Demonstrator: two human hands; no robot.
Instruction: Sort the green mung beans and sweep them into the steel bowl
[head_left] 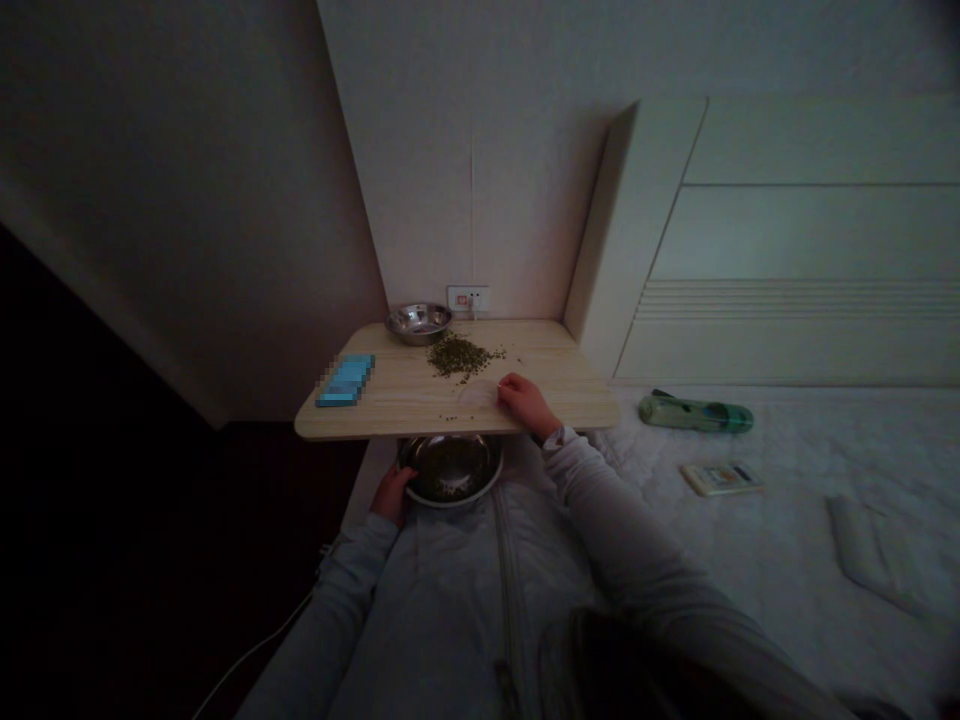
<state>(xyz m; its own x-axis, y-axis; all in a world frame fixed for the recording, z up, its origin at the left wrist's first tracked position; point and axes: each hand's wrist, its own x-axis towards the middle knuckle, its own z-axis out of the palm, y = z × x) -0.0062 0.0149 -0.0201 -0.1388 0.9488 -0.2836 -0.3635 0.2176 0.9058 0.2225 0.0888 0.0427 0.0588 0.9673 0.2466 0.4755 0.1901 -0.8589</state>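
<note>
My left hand (391, 494) grips the left rim of a shiny metal bowl (452, 499), which sits low against my lap just under the table's front edge. Dark green bits lie inside that bowl. Over the wooden tabletop, my right hand (526, 404) is closed on a thin, see-through, pale sheet (478, 393) with a curved edge; its exact kind is unclear. Just behind the sheet spreads a loose pile of small green grains (459, 355), with a few strays near the front edge. A second metal bowl (418, 322) stands at the back left of the table.
A blue, pixelated rectangle (346, 380) lies on the left of the small wooden table (397, 405). Behind is a wall socket (468, 298) with a plug. On the bed (637, 480) at right lie a green bottle (695, 412) and a flat pale box (721, 478).
</note>
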